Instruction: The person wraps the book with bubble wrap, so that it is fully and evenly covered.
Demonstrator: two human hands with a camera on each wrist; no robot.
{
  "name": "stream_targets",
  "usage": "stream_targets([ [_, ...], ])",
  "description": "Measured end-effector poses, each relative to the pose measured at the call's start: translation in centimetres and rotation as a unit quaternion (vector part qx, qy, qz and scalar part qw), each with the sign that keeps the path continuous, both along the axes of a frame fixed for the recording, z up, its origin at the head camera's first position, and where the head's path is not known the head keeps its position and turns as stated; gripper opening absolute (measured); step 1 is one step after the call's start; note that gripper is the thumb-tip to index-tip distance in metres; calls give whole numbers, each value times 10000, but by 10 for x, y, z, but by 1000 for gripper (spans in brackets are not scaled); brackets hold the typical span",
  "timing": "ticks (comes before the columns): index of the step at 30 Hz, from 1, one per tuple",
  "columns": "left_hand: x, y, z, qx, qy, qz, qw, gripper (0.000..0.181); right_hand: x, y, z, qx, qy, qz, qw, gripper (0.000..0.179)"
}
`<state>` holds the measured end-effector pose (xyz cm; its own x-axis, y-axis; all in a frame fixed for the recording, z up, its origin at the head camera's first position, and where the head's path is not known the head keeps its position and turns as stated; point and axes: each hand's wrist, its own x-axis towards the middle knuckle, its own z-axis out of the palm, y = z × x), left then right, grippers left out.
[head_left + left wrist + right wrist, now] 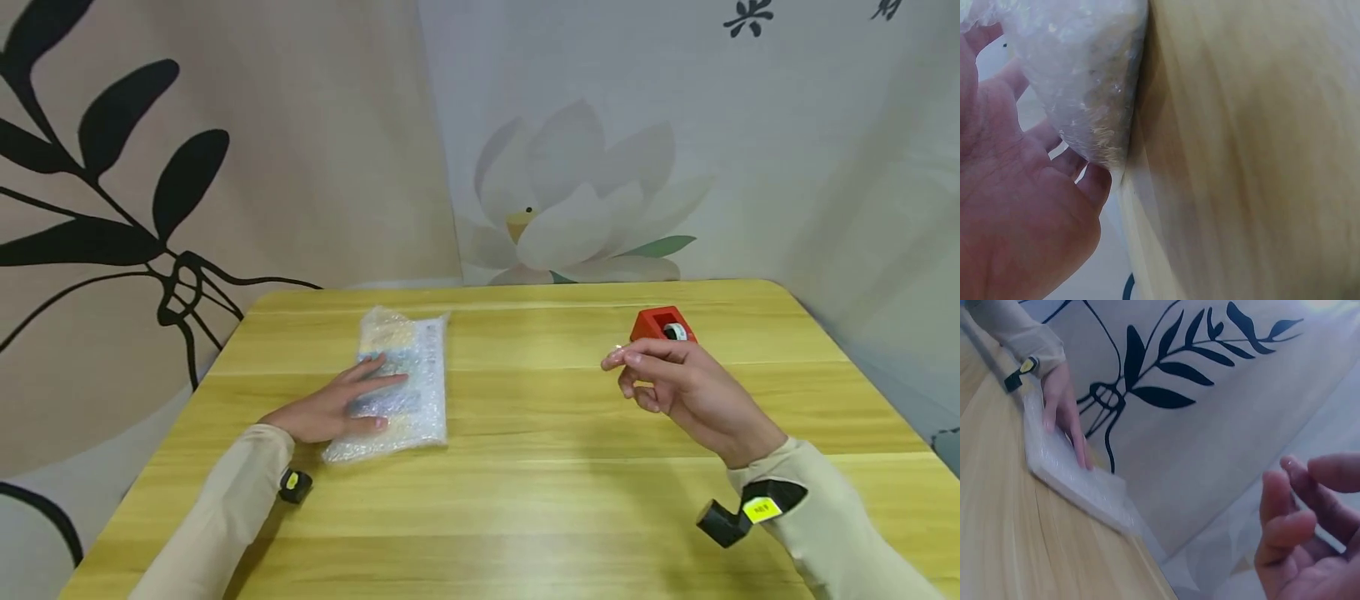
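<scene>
A flat package in bubble wrap (427,367) lies on the left part of the table, with bluish and yellowish contents showing through. My left hand (326,410) rests on its left side, fingers spread. In the left wrist view the wrap's corner (1094,81) sits above the palm and fingers. Over the table at the right, my right hand (693,392) is raised, thumb and index finger close together. A small glossy piece of clear tape (618,348) glints at those fingertips; its full outline is too faint to tell. Just behind this hand stands a red tape dispenser (647,322), partly hidden.
The wooden table (525,517) has its far edge close to a cloth backdrop (337,167) printed with dark leaves and a pale lotus. Camera bands (772,500) sit on both wrists. Bare tabletop lies between the package and the dispenser.
</scene>
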<state>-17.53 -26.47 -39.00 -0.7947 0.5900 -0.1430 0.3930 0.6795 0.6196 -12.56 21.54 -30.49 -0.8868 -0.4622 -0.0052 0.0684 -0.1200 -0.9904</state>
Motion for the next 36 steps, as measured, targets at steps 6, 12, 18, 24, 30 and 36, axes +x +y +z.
stream_targets([
  [6,-1,0,0,14,-39,23,10000,67,-15,-31,-6,-430,35,232,9988,20],
  [12,0,0,0,46,-85,49,9999,67,-30,-63,-15,-191,-6,242,9995,17],
  [18,-1,0,0,-5,-113,75,9999,67,-50,-99,-30,279,-180,13,9994,19],
  [24,-3,1,1,-46,-99,87,9999,73,-71,-137,-50,762,-360,1,9964,26],
  [30,-4,2,4,43,-194,256,9995,90,-85,-173,-64,1105,-559,13,9923,27],
  [36,-4,1,3,44,-137,237,9996,82,-89,-204,-73,1234,-551,23,9908,23],
])
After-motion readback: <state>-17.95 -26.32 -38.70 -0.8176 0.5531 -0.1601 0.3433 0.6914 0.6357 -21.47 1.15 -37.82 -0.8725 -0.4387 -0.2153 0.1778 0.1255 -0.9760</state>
